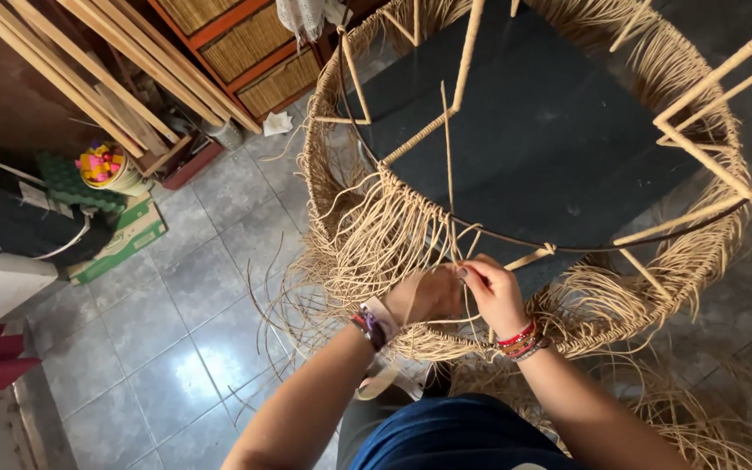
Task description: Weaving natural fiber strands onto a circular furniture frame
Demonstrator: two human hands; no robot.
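Observation:
A large round wicker frame [707, 157] with a dark top stands before me, its rim hung with loose tan fibre strands [367, 235]. My left hand [424, 296] is closed around strands at the near rim. Beside it, almost touching, my right hand [493, 292] pinches a single tan strand [447, 165] that rises straight up across the dark top. Both wrists wear bracelets.
Grey floor tiles [167, 339] lie to the left. Long wooden slats [97, 65] lean at the upper left beside an orange shelf with woven drawers [245, 43]. A bucket of coloured items [106, 165] and a green box [124, 235] sit by the wall. Loose fibres [707, 418] litter the floor at right.

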